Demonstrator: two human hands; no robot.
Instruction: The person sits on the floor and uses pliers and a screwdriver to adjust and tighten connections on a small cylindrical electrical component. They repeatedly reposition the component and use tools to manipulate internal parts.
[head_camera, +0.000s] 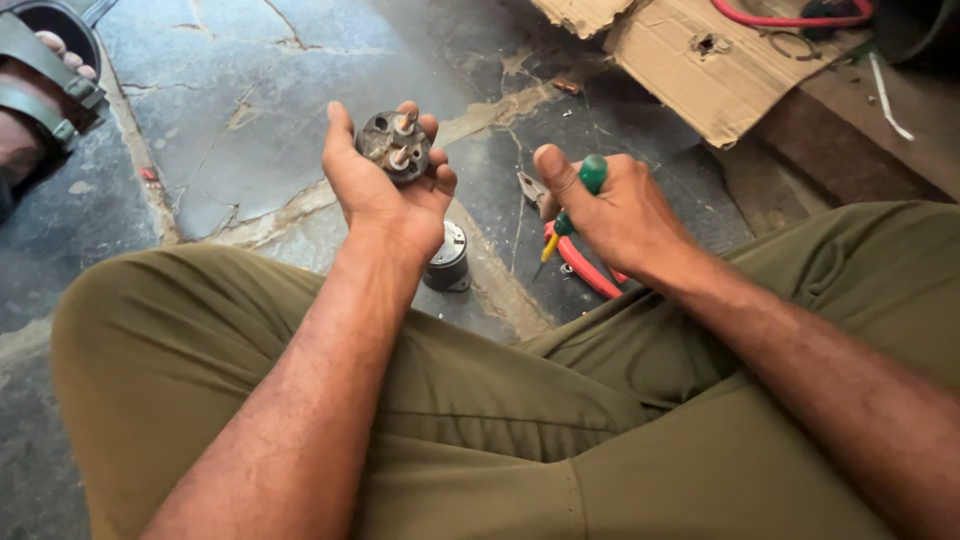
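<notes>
1. The left hand (388, 195) is lifted above the knee, palm up, fingers curled loosely around a round grey metal part (395, 146) with two short studs standing out of its face; the part sits on the fingertips, the thumb standing free beside it
2. The right hand (612, 212) is turned knuckles up and closed in a fist on a screwdriver (572, 210) with a green handle, its yellow neck and shaft pointing down toward the stone floor (250, 90)
3. Just below the left wrist a small silver and black cylinder (449, 258) stands on the floor
4. Under the right hand lie red-handled pliers (582, 262), partly hidden, so their jaws are hard to make out
5. A torn sheet of brown cardboard (700, 70) lies at the upper right, with a red cable (790, 19) looping across it
6. At the upper left, another person's sandalled foot (40, 90) rests on the floor
</notes>
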